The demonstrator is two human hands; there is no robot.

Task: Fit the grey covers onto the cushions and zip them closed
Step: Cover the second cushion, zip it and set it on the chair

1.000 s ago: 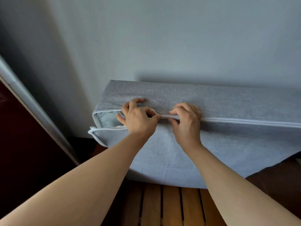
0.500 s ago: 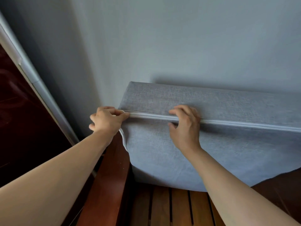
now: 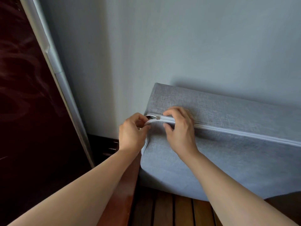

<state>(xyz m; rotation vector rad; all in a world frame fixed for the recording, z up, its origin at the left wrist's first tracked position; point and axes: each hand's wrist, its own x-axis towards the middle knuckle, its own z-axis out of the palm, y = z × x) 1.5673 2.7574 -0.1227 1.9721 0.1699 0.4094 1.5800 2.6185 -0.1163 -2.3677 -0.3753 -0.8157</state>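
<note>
A cushion in a grey woven cover [image 3: 219, 157] stands on edge against the wall, on a wooden slatted seat. A white zip [image 3: 244, 133] runs along its upper face and looks closed along most of its length. A small metal slider [image 3: 157, 118] sits near the left corner, with a short dark gap left of it. My left hand [image 3: 132, 132] pinches the white zip edge at that corner. My right hand [image 3: 180, 128] grips the cover just right of the slider, thumb below the zip and fingers above it.
A pale wall [image 3: 179, 46] rises directly behind the cushion. A white frame [image 3: 53, 66] and a dark panel [image 3: 24, 95] stand on the left. A wooden armrest [image 3: 125, 190] and seat slats [image 3: 171, 212] lie below the cushion.
The open left end of the cover has been drawn nearly shut. My left hand travelled left along the zip to the corner, and my right hand shifted left up to the slider.
</note>
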